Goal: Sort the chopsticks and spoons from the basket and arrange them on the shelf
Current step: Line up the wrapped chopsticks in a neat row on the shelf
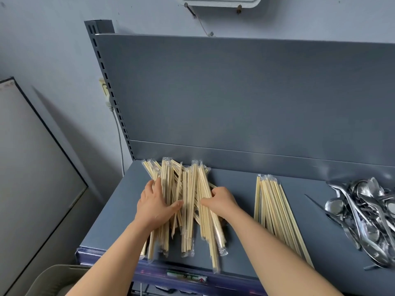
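Nearest the camera, below the left forearm, the rounded beige rim of a plastic basket (pixel 57 278) showed at the frame's bottom edge, most of it cut off. Just beyond ran the shelf's glossy blue front strip (pixel 96 256), carrying a small label (pixel 187 276) too blurred to read.

Both bare forearms reached over that strip onto the matte grey metal shelf deck (pixel 235 184). The left hand (pixel 155 205) lay wide and flat, fingers straight, pressed against the left flank of a loose heap of wrapped chopsticks (pixel 190 221), its thumb stretched across the sticks. The right hand (pixel 222 201), on the heap's other flank, had its fingers curled into the pale sticks and gripped several; exactly which ones could not be made out.

Between the hands the sticks were thin and straight in crinkled clear sleeves. They crossed at slight angles, and some near ends overhung the front strip.

To the right of the right hand, and apart from it, a second bundle (pixel 271 206) of the same sticks lay more neatly, its near end hidden behind the right forearm. Farther right, well apart from both hands, shiny steel spoons (pixel 367 214) sat in a tangled heap of overlapping bowls and handles, cut by the frame's right edge.

Beyond the hands rose a plain grey back panel (pixel 235 92) with a slotted upright (pixel 102 67) at its left. A wall plug (pixel 105 92) and its cord were partly hidden behind that upright.
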{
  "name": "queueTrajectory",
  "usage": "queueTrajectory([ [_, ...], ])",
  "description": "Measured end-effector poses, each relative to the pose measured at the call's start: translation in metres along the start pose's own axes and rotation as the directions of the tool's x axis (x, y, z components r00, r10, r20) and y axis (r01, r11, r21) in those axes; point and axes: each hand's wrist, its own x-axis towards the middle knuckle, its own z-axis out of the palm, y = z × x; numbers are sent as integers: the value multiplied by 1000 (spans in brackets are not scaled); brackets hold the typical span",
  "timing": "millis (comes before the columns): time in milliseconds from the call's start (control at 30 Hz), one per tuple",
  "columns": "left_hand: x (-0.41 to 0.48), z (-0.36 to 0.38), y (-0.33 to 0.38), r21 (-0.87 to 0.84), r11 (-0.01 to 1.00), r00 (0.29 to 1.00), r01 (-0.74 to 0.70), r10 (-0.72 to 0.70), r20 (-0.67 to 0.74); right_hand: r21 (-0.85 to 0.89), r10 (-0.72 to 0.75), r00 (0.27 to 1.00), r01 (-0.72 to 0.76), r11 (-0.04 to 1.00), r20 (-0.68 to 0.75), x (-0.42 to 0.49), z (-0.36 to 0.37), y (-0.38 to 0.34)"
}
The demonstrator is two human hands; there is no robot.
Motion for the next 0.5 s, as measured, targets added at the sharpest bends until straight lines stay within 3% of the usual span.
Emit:
queueTrajectory([
  [133,0,0,-1,-78,997,1000,7,-6,9,-30,-6,998,4,1000,-61,-1,-8,2],
  [333,-3,7,-2,-185,983,999,9,0,47,-356,-33,994,-6,934,-105,-2,8,-21],
  [500,0,5,-5,-213,977,999,17,-7,46,-216,4,999,-14,976,-45,8,6,-19],
])
